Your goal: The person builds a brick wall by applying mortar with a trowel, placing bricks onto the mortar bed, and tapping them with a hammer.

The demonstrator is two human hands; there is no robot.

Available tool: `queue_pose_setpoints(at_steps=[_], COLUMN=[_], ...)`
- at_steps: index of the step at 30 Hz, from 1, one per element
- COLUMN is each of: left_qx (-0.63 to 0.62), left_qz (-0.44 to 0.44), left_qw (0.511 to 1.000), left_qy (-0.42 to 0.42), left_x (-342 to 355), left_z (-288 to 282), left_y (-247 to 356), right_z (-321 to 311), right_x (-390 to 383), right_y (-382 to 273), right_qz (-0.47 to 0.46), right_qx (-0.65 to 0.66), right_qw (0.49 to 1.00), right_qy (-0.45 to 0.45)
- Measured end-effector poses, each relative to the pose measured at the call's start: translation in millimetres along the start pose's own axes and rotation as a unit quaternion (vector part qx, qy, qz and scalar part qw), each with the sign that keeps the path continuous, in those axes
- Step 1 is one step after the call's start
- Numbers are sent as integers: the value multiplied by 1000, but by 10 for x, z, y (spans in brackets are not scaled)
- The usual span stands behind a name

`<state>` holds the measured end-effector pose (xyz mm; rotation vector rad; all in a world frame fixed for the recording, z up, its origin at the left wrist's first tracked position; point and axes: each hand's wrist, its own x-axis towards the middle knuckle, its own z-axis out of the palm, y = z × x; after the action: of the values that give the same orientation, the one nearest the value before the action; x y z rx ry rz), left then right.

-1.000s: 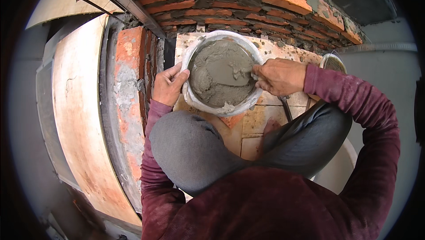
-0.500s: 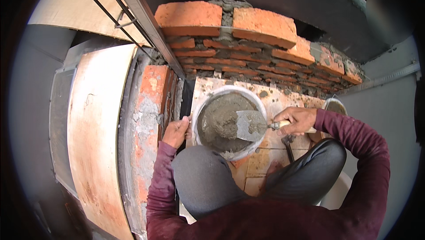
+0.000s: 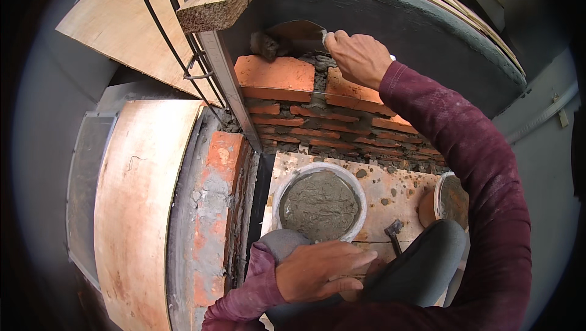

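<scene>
Head view: the brick wall [image 3: 317, 108] is now met at its top course by the right hand [image 3: 357, 56], which half a second ago was down at the bucket. The mortar bucket [image 3: 318, 204] is left on the tiled floor, well below those fingers and just ahead of the left hand [image 3: 320, 273]. The trowel [image 3: 296, 31] is carried up with the right hand; the fingers are closed round its handle, and the blade is laid out to the left of the knuckles, over the leftmost top brick [image 3: 274, 73]. A lump of grey mortar [image 3: 264, 44] is seen at the blade's far tip, touching the brick's back edge. The left hand, earlier at the bucket rim, is now rested on the knee with fingers loosely spread and nothing held. A small hammer [image 3: 394, 232] is noted on the floor, just beyond the left fingertips. Judged from this: the load has been lifted, and spreading on the top course is the step in hand.
</scene>
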<state>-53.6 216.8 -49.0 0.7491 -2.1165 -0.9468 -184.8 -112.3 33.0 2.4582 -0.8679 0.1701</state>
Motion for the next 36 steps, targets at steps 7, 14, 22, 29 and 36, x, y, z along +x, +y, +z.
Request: queue_pose_setpoints(at_steps=[7,14,22,29,36], left_qx=[112,137,115,108,104], left_qz=[-36,-13,-27,-26,-22], left_qw=[991,987,991,989,991], left_qy=[-67,-78,-66,-95,-79], left_x=[-216,-181,-232,-217,-181], left_z=[68,117,80,50,54], left_y=[-26,-96,-111,-109,-161], right_z=[-334,33,-507,-149,-520], right_x=[-132,108,113,-32,179], right_y=[-237,-381,-546,-242,-388], right_qz=[7,-18,-14,1,-43], right_qx=[79,85,79,50,26], right_qw=[997,996,997,998,998], right_qy=[-12,-26,15,-45,42])
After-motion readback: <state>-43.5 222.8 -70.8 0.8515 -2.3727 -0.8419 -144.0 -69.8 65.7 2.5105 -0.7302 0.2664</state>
